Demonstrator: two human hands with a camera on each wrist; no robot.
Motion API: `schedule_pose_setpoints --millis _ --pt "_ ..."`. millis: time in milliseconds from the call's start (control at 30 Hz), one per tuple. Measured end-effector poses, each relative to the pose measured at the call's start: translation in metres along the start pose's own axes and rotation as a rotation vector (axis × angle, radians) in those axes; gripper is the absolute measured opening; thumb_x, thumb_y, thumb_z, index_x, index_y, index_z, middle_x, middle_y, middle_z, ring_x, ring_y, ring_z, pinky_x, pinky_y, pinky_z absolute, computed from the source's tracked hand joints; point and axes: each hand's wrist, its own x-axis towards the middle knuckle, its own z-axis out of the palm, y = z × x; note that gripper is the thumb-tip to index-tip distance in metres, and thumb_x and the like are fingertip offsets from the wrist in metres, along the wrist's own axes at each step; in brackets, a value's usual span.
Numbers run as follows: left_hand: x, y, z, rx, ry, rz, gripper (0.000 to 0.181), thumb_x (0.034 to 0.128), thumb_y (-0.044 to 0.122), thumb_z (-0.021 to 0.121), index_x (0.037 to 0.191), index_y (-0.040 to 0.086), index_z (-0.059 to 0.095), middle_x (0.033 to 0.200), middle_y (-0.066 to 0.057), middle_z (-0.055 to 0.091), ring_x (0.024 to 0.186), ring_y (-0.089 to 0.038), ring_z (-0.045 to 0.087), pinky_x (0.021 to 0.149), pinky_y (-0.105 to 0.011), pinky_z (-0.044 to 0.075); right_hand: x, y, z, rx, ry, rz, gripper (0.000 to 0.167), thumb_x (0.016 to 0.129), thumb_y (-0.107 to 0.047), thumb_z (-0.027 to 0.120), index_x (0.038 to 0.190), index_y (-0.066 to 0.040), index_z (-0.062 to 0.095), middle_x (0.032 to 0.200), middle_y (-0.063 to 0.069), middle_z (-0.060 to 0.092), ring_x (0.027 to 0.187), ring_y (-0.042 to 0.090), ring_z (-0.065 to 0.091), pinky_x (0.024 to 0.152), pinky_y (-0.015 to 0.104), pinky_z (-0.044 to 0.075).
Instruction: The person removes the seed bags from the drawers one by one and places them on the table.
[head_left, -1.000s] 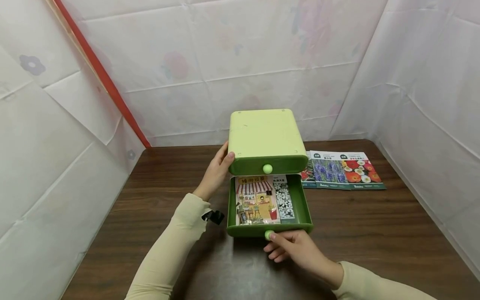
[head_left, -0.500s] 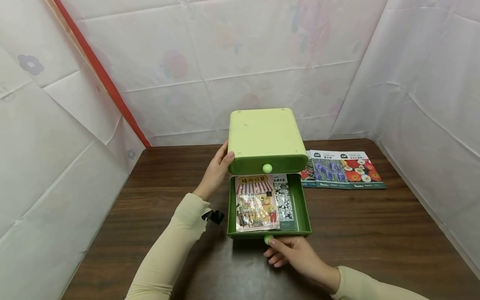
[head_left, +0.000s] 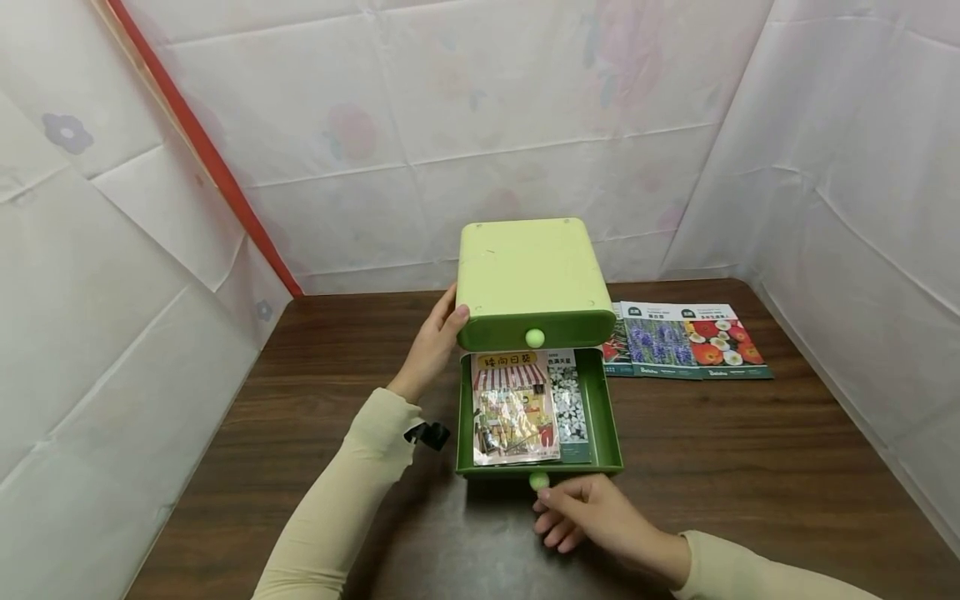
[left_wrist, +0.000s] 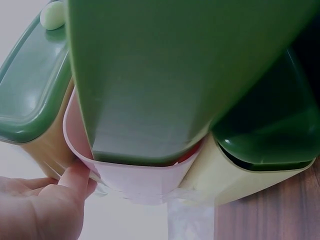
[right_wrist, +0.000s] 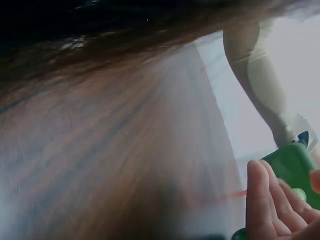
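Note:
In the head view, a light-yellow drawer cabinet [head_left: 531,267] with green fronts stands on the table. A green drawer [head_left: 609,425] is pulled out below the top one. Inside lie a pink illustrated seed packet [head_left: 513,408] and a white-flower seed packet [head_left: 570,408], partly overlapped. My left hand [head_left: 433,340] rests against the cabinet's left side; the left wrist view puts its thumb [left_wrist: 75,175] by the pink casing [left_wrist: 137,177] around the pulled drawer. Just below the drawer's round knob [head_left: 539,481] is my right hand [head_left: 596,517], its fingers loosely extended and apart from it.
Several seed packets [head_left: 693,342] with flower pictures lie on the brown wooden table [head_left: 720,442], right of the cabinet. Patterned white sheeting [head_left: 420,125] hangs behind and at both sides. A black strap piece [head_left: 427,435] sticks out at the left wrist.
The drawer has slid farther out toward me, and the packets in it came along. My right hand has let go of the knob. The left hand stays at the cabinet.

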Motion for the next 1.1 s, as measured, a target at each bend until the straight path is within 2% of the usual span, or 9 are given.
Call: schedule_pose_setpoints --millis 167,233,333,433,633,767,833,900,1100 --pt "0.0 -0.001 -0.001 0.002 -0.005 0.012 0.065 0.1024 0.047 0.042 0.158 0.031 0.013 0.162 -0.002 0.022 0.137 -0.029 0.044 0.112 -0.053 0.035 -0.008 -0.018 -0.003 -0.071 -0.123 -0.147 0.037 0.101 -0.016 0.056 0.102 0.02 0.063 0.087 0.029 0.07 0.071 0.008 0.069 0.062 0.032 0.06" --pt "0.0 -0.001 -0.001 0.003 -0.003 0.016 0.065 0.1021 0.048 0.043 0.158 0.031 0.013 0.163 -0.001 0.021 0.138 -0.028 0.043 0.114 -0.053 0.034 -0.009 -0.027 -0.005 -0.097 -0.146 -0.222 0.031 0.1 -0.012 0.055 0.1 0.018 0.064 0.087 0.033 0.068 0.072 0.008 0.07 0.064 0.037 0.06" --pt "0.0 -0.001 -0.002 0.004 -0.003 0.015 0.068 0.101 0.051 0.044 0.158 0.031 0.013 0.163 0.0 0.021 0.138 -0.028 0.043 0.113 -0.053 0.034 -0.008 -0.042 -0.01 -0.164 -0.137 -0.33 0.024 0.1 -0.007 0.054 0.098 0.014 0.065 0.086 0.032 0.068 0.073 0.008 0.07 0.065 0.038 0.06" --pt "0.0 0.0 -0.002 0.005 -0.002 0.01 0.07 0.0997 0.054 0.045 0.158 0.031 0.013 0.162 -0.002 0.023 0.136 -0.029 0.045 0.112 -0.053 0.036 -0.004 -0.059 -0.018 -0.296 -0.048 -0.429 0.018 0.099 -0.006 0.056 0.097 0.007 0.069 0.085 0.022 0.071 0.073 0.01 0.069 0.066 0.036 0.06" --pt "0.0 -0.001 -0.001 0.013 0.002 0.007 0.071 0.1003 0.053 0.044 0.159 0.029 0.012 0.163 -0.002 0.02 0.137 -0.029 0.044 0.113 -0.053 0.035 0.006 -0.089 -0.036 -0.691 0.242 -0.586 0.013 0.098 -0.012 0.06 0.103 -0.017 0.071 0.093 -0.002 0.071 0.073 0.005 0.061 0.063 0.027 0.053" --pt "-0.001 -0.001 -0.001 0.009 0.001 0.014 0.069 0.1013 0.05 0.043 0.159 0.029 0.012 0.163 -0.001 0.02 0.137 -0.029 0.044 0.114 -0.053 0.034 0.017 -0.096 -0.043 -0.925 0.341 -0.708 0.02 0.096 -0.013 0.064 0.115 -0.014 0.067 0.109 -0.002 0.069 0.093 0.009 0.064 0.076 0.031 0.054" --pt "-0.001 -0.001 -0.001 0.004 0.003 0.014 0.068 0.1012 0.05 0.043 0.158 0.029 0.012 0.163 -0.001 0.02 0.137 -0.029 0.043 0.114 -0.052 0.034 0.023 -0.096 -0.045 -1.012 0.352 -0.734 0.025 0.095 -0.015 0.065 0.12 -0.011 0.064 0.116 0.001 0.067 0.105 0.014 0.063 0.086 0.036 0.054" --pt "-0.001 -0.001 0.0 -0.002 0.003 0.014 0.069 0.1011 0.051 0.044 0.158 0.029 0.012 0.163 -0.001 0.019 0.138 -0.029 0.043 0.114 -0.052 0.034 0.03 -0.094 -0.046 -1.076 0.341 -0.73 0.03 0.095 -0.018 0.065 0.123 -0.008 0.062 0.12 0.004 0.065 0.111 0.018 0.062 0.091 0.04 0.053" --pt "-0.002 0.0 0.0 -0.005 0.005 0.004 0.07 0.1008 0.051 0.044 0.158 0.029 0.012 0.162 -0.004 0.021 0.134 -0.031 0.047 0.111 -0.053 0.038 0.045 -0.084 -0.049 -1.174 0.291 -0.611 0.04 0.097 -0.029 0.062 0.13 -0.007 0.057 0.126 0.008 0.06 0.116 0.022 0.06 0.095 0.043 0.052"
